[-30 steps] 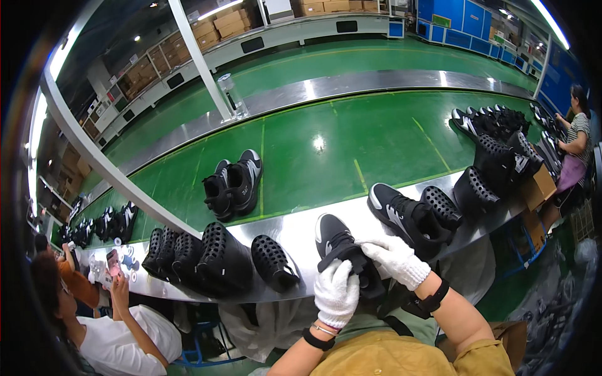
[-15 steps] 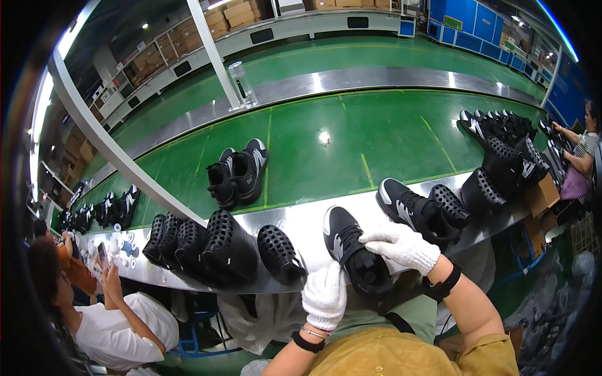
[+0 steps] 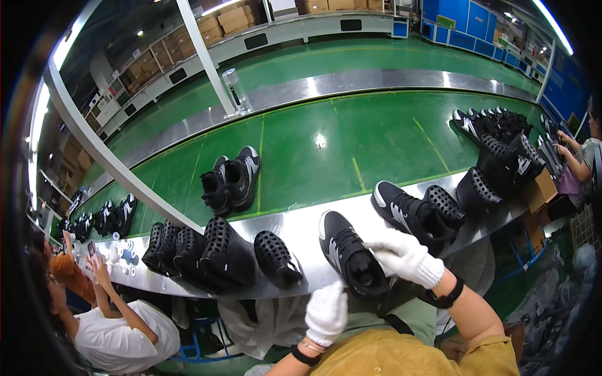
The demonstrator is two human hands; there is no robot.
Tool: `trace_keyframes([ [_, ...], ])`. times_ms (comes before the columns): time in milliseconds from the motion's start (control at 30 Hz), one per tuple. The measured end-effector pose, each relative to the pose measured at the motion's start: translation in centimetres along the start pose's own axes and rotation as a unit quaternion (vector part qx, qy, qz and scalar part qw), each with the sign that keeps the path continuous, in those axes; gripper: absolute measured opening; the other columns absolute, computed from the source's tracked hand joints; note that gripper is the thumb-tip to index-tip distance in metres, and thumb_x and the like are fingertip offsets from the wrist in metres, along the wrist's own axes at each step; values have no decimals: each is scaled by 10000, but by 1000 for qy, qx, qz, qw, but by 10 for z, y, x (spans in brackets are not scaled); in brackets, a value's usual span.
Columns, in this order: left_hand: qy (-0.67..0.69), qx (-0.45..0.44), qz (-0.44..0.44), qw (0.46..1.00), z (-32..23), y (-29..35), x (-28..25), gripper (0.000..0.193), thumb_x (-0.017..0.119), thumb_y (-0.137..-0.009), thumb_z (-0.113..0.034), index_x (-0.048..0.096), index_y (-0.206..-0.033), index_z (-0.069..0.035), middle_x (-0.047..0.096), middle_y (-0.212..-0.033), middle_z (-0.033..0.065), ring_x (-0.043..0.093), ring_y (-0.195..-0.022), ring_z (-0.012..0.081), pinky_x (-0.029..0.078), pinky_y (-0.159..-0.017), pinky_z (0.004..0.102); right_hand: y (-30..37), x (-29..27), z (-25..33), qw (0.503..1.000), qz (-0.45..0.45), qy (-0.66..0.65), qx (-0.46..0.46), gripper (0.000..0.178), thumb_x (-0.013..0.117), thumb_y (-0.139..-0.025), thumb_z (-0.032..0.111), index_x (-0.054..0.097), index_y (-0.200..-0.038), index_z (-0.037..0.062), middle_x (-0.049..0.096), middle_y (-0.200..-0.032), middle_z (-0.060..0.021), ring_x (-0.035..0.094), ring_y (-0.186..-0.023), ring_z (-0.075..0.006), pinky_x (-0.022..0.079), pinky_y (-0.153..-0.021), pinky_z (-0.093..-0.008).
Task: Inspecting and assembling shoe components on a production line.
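Note:
A black sneaker (image 3: pixel 351 254) with a pale grey toe and light side marks lies on the metal edge of the bench in front of me, toe pointing away. My right hand (image 3: pixel 406 255), in a white knitted glove, grips the sneaker's right side near the collar, its fingers bent. Close to the heel on the left is my gloved left hand (image 3: pixel 326 314), fingers curled together and apart from the shoe; anything inside them is hidden. A second sneaker (image 3: pixel 407 210) sits just right, beside a black perforated shoe-shaped insert (image 3: pixel 444 203). Another such insert (image 3: pixel 276 257) lies to the left.
Stacked black inserts (image 3: pixel 219 254) stand left along the metal edge (image 3: pixel 307 232). A pair of sneakers (image 3: pixel 232 180) rests on the green belt (image 3: pixel 313 163). More shoes (image 3: pixel 492 125) are grouped far right. People work at both sides; a white post (image 3: pixel 125 169) rises at left.
My left hand has come away from the shoe's side, slightly downward. The strap area it covered now shows. My right hand has slid a little toward the heel. The whole view has shifted slightly.

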State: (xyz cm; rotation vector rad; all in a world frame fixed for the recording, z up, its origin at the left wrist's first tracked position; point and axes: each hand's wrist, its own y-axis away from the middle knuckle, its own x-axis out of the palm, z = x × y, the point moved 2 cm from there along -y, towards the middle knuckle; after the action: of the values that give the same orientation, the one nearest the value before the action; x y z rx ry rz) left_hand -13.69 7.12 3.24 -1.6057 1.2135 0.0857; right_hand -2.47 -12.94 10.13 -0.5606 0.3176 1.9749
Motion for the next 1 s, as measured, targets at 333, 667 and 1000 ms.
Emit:
trace_keyframes([
  [333,26,-224,83,971,17,-58,47,509,717,-851,-269,597,-1269,-5,645,-913,218,647,-794,368,530,-721,457,-18,16,14,950,-142,249,-126,173,672,-855,171,654,-979,53,619,-856,-159,633,-780,-363,524,-709,-434],
  [667,53,-243,144,958,43,-73,77,546,607,-917,-384,602,-1301,5,669,-1134,239,653,-975,417,518,-874,472,71,-88,19,942,-129,309,-1,494,739,-840,366,601,-1243,116,653,-1081,-159,666,-966,-359,552,-801,-420],
  [1000,115,-201,79,970,13,-84,119,535,593,-982,-348,530,-1358,26,653,-1142,253,641,-1045,386,508,-894,454,17,-53,7,916,51,395,49,502,711,-844,479,620,-1251,200,579,-1044,-183,675,-790,-383,553,-690,-480],
])
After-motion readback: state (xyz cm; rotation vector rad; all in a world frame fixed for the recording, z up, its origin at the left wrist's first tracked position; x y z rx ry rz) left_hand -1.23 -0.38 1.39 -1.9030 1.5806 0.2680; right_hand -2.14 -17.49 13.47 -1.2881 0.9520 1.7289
